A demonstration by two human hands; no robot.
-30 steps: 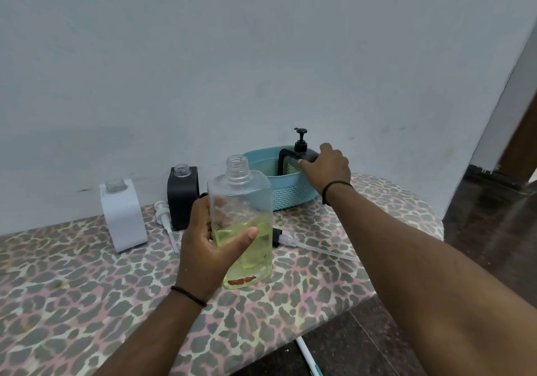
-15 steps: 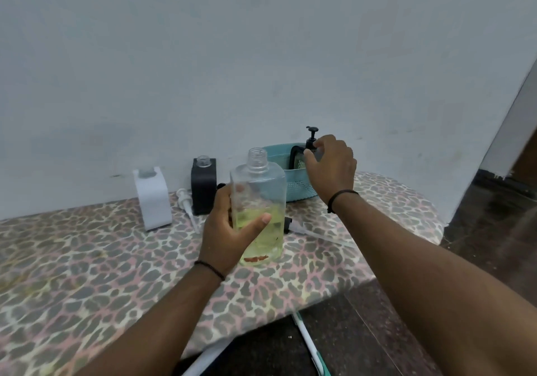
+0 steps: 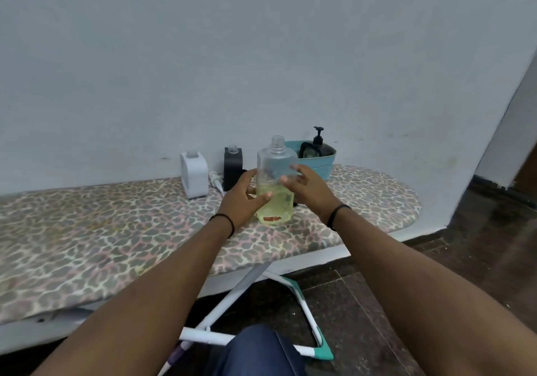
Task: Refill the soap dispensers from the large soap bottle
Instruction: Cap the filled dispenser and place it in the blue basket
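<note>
Since the earlier frame, the right hand [image 3: 308, 191] has left the dispenser in the teal basket [image 3: 325, 162] and come to the large soap bottle [image 3: 275, 183]. Its fingers are loosely spread beside the bottle's right side; whether they touch it I cannot tell. The left hand [image 3: 242, 198] grips the bottle from the left, thumb across the front. The bottle stands upright and uncapped on the leopard-print board [image 3: 116, 230], between both hands. Behind stand a white dispenser [image 3: 194, 173] and a black dispenser [image 3: 232, 163], both open.
</note>
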